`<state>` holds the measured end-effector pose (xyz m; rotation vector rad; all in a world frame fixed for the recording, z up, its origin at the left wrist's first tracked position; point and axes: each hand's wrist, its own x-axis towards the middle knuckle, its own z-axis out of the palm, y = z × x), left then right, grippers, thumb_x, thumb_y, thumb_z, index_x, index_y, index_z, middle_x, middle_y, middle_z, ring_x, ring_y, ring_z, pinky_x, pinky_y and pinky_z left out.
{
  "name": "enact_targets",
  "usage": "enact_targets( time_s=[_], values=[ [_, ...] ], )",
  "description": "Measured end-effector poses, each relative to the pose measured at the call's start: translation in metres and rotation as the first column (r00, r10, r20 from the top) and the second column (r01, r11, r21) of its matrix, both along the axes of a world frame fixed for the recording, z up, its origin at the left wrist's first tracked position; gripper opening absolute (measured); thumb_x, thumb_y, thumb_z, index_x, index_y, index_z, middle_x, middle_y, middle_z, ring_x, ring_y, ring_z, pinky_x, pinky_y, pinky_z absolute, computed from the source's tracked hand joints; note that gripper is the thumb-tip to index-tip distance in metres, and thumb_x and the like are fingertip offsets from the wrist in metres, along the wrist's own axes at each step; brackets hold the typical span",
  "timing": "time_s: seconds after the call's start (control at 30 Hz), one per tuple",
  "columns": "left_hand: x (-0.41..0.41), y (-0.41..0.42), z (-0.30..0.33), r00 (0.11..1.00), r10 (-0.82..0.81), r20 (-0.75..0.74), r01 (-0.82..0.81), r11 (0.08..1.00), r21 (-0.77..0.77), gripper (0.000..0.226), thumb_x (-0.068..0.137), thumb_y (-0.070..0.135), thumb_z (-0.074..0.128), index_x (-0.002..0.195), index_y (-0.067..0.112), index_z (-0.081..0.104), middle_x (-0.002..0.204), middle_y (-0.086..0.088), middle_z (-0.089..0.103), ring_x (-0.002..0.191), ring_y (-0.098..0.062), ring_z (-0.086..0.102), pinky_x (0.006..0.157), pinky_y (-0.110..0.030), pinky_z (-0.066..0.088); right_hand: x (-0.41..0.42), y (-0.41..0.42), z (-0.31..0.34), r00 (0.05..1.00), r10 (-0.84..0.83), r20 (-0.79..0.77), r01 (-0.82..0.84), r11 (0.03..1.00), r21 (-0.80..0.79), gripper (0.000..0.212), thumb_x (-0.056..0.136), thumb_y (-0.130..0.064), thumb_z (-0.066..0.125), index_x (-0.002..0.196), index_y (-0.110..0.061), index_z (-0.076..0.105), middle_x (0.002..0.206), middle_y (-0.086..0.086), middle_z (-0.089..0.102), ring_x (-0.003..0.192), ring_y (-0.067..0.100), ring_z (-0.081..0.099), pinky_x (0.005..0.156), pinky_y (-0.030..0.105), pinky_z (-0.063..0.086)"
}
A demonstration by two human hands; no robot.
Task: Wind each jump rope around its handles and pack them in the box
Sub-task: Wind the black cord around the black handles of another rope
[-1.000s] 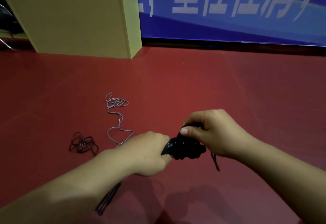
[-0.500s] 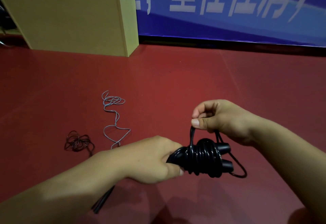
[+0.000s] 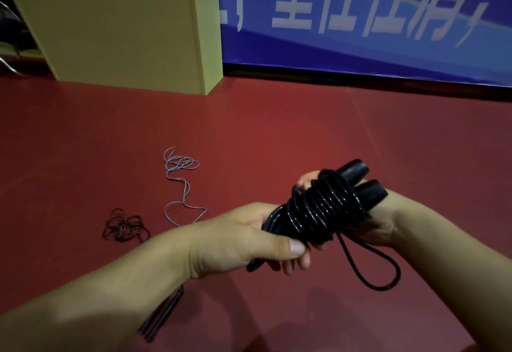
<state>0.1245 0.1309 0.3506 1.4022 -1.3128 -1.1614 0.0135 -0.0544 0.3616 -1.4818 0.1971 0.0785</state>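
Currently the black rope [image 3: 318,210] is wound round its two handles [image 3: 360,180] and held above the red floor [image 3: 277,130]. Left hand [image 3: 238,238]: grip closed round the handles' lower ends. Right hand [image 3: 376,221]: cupped behind the coil, fingers curled on it. One loose loop [image 3: 388,274] hangs below. Grey rope [image 3: 180,180] and dark rope [image 3: 122,225] lie on the floor; yellow box [image 3: 119,30] stands beyond.

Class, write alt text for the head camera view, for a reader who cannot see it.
Two hands hold a black jump rope coiled around its paired handles: the left hand grips one end, the right hand supports the other, a loose loop hanging below. On the red floor lie a grey rope and a dark rope, near a yellow box.
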Motion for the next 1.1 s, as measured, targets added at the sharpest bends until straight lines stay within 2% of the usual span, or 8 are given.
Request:
enact_targets(
  time_s=[0.07,0.13,0.2,0.47,0.6,0.7,0.87,1.1],
  values=[
    [-0.001,-0.001,0.003,0.998,0.06,-0.033,-0.061,0.998,-0.028,0.029,0.087,0.017,0.057,0.104,-0.007,0.06,0.085,0.004,0.067,0.081,-0.016,0.059,0.077,-0.028,0.048,0.0,0.003,-0.006,0.999,0.011,-0.031,-0.016,0.985,-0.17,0.018,0.076,-0.011,0.056,0.091,0.0,0.059,0.079,0.016,0.054,0.072,0.025,0.046,0.063,0.039,0.036],
    [-0.001,-0.003,0.003,0.981,0.188,-0.043,-0.19,0.981,-0.048,0.016,0.084,0.019,0.057,0.094,0.006,0.061,0.079,0.006,0.066,0.075,-0.014,0.059,0.073,-0.031,0.047,0.003,0.006,-0.008,0.994,-0.092,-0.056,0.08,0.98,-0.182,0.004,0.084,-0.01,0.053,0.084,-0.008,0.057,0.074,0.007,0.053,0.062,0.019,0.041,0.055,0.028,0.032],
    [0.004,-0.004,-0.002,0.955,0.295,-0.02,-0.296,0.953,-0.067,0.011,0.082,0.021,0.057,0.089,0.013,0.059,0.074,0.009,0.065,0.07,-0.013,0.059,0.071,-0.034,0.045,0.005,0.009,-0.011,0.974,-0.202,-0.099,0.186,0.971,-0.151,0.017,0.093,-0.004,0.052,0.081,-0.015,0.057,0.07,0.003,0.055,0.053,0.01,0.039,0.05,0.024,0.029],
    [0.014,-0.009,-0.017,0.842,0.453,0.293,-0.466,0.884,-0.028,0.012,0.086,0.032,0.056,0.083,0.021,0.057,0.07,0.009,0.063,0.061,-0.011,0.059,0.064,-0.031,0.047,0.008,0.019,-0.015,0.97,-0.154,-0.189,0.103,0.962,-0.255,0.007,0.097,-0.015,0.057,0.102,-0.014,0.06,0.071,0.002,0.059,0.048,0.009,0.041,0.048,0.025,0.033],
    [0.025,-0.008,-0.023,0.664,0.482,0.571,-0.549,0.833,-0.066,0.024,0.083,0.048,0.045,0.084,0.026,0.054,0.08,0.006,0.069,0.074,-0.019,0.067,0.074,-0.04,0.055,0.009,0.028,-0.015,0.978,-0.084,-0.193,0.019,0.949,-0.314,0.023,0.097,-0.018,0.058,0.119,-0.019,0.064,0.069,0.0,0.06,0.05,0.011,0.039,0.051,0.026,0.035],
    [0.03,-0.007,-0.026,0.536,0.437,0.722,-0.602,0.797,-0.036,0.035,0.078,0.059,0.036,0.09,0.028,0.049,0.087,0.006,0.07,0.08,-0.025,0.067,0.077,-0.043,0.054,0.011,0.032,-0.014,0.981,-0.139,-0.135,0.079,0.924,-0.374,0.019,0.097,-0.017,0.058,0.114,-0.015,0.067,0.065,-0.003,0.06,0.053,0.012,0.042,0.051,0.026,0.037],
    [0.033,-0.007,-0.024,0.579,0.462,0.672,-0.626,0.78,0.003,0.034,0.08,0.059,0.041,0.091,0.028,0.05,0.084,0.007,0.07,0.075,-0.023,0.068,0.074,-0.042,0.056,0.011,0.033,-0.01,0.976,-0.163,-0.146,0.086,0.898,-0.431,0.017,0.097,-0.022,0.059,0.094,-0.008,0.069,0.061,-0.005,0.057,0.053,0.01,0.044,0.051,0.024,0.039],
    [0.029,-0.008,-0.019,0.71,0.562,0.424,-0.619,0.785,-0.005,0.008,0.098,0.022,0.053,0.093,0.018,0.059,0.079,0.0,0.073,0.056,-0.013,0.064,0.059,-0.025,0.049,0.011,0.034,-0.012,0.965,-0.204,-0.166,0.103,0.872,-0.478,0.016,0.095,-0.028,0.061,0.088,-0.016,0.069,0.06,-0.008,0.055,0.058,0.011,0.046,0.054,0.026,0.04]
  ],
)
